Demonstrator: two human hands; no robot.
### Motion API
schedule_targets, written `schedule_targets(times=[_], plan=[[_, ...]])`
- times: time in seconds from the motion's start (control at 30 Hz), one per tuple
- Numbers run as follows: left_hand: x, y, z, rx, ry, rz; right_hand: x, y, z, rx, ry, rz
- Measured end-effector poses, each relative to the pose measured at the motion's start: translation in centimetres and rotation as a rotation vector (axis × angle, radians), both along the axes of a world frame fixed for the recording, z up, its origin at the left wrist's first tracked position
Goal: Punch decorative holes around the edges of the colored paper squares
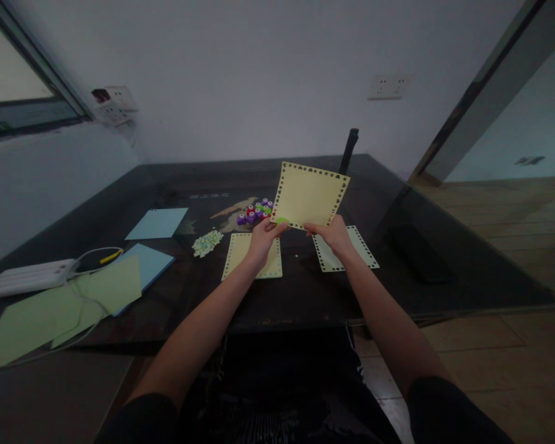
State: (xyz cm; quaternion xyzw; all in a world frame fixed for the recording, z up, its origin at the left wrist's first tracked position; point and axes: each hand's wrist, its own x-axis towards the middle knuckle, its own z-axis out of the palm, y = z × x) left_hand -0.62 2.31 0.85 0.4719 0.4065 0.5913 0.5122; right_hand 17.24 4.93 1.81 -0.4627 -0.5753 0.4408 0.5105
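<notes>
A yellow sheet of paper (311,196) with small dark shapes punched along its edges is held up above the table. My left hand (261,239) pinches its lower left corner, where a bit of bright green shows by the thumb; what that is I cannot make out. My right hand (332,234) grips the bottom edge toward the right. Below my left hand lies another yellow sheet (266,265) with a punched border. A pale sheet (363,250) with a similar border is partly hidden by my right hand and wrist. Small coloured craft punches (254,214) stand just behind.
A heap of tiny paper cut-outs (207,243) lies on the dark table (189,302). Blue sheets (160,223) and green sheets (41,314) are at the left, near a white power strip (28,277) and its cable. A black upright object (349,151) stands behind; a dark flat object (419,254) lies right.
</notes>
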Motion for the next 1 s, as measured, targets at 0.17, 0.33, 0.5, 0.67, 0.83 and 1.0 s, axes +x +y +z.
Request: schedule_targets(times=[0.17, 0.33, 0.5, 0.67, 0.83, 1.0], plan=[[0.11, -0.07, 0.17, -0.001, 0.006, 0.015, -0.01, 0.03, -0.1, -0.003, 0.012, -0.01], [0.12, -0.15, 0.17, 0.018, 0.003, 0.02, 0.01, -0.08, 0.02, -0.007, -0.03, -0.002], [0.11, -0.14, 0.2, 0.016, 0.01, 0.025, 0.01, -0.19, 0.2, -0.007, -0.036, 0.002], [0.13, -0.23, 0.35, 0.014, 0.007, 0.021, 0.04, -0.15, 0.16, -0.016, -0.034, 0.014], [0.2, -0.3, 0.38, 0.018, -0.015, 0.015, 0.07, -0.16, 0.14, -0.01, -0.025, 0.012], [0.22, -0.19, 0.35, 0.007, -0.017, 0.026, 0.09, -0.17, 0.12, -0.02, -0.051, 0.004]])
